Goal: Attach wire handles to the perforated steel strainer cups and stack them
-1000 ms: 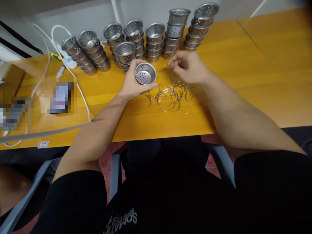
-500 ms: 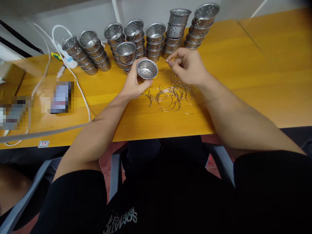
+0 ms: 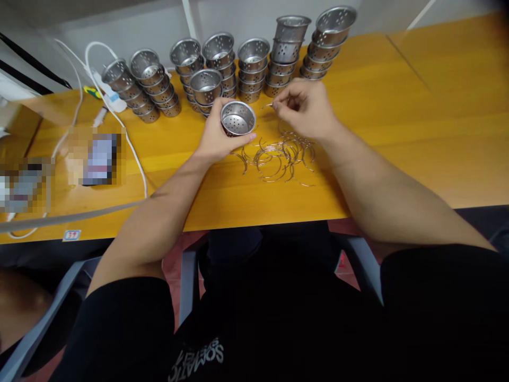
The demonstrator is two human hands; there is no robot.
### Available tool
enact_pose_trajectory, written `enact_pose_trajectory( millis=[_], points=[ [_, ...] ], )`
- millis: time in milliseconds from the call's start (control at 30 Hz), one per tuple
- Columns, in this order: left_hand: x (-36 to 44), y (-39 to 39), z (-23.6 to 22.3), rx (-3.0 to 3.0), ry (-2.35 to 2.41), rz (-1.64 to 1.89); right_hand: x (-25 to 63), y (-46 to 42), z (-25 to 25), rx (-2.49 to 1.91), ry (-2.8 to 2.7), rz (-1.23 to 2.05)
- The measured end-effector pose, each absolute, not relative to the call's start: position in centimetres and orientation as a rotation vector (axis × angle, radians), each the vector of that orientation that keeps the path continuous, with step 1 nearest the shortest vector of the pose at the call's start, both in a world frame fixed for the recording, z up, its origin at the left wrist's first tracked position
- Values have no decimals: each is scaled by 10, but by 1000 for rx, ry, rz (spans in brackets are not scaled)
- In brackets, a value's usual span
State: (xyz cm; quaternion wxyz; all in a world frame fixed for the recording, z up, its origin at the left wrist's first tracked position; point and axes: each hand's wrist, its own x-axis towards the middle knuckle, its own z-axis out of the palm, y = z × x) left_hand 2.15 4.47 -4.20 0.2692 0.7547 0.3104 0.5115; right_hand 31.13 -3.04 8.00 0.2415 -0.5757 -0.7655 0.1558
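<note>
My left hand [image 3: 217,133] is wrapped round a perforated metal cup [image 3: 238,118], thumb along its near side, the open rim tilted toward me. To its right, my right hand [image 3: 305,106] pinches a thin curved wire [image 3: 266,106] between thumb and fingertips. The wire's free end points left toward the cup, with a gap between them. Below both hands lies a loose pile of curved wire pieces [image 3: 274,158] on the yellow table [image 3: 254,207]. Just behind the held cup stands a stack of like cups [image 3: 205,87].
More cup stacks [image 3: 254,69] line the back of the table, the tallest [image 3: 336,26] leaning at right. On the left are a phone [image 3: 101,158], a white cable [image 3: 133,154] and a power strip [image 3: 115,101]. A person's bare limb [image 3: 24,302] shows at lower left.
The cup in my left hand has turned slightly and moved a little down and left; the thumb now reaches further right. My right hand's wire shows more, pointing left.
</note>
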Motion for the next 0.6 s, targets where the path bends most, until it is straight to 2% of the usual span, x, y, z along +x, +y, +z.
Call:
enact_pose_trajectory(
  millis=[300,600],
  points=[
    [18,67,-64,2156,744,1368,313,-30,77,-1532,-2050,490],
    [19,57,-60,2093,757,1356,313,-29,77,-1597,-2033,453]
  ],
)
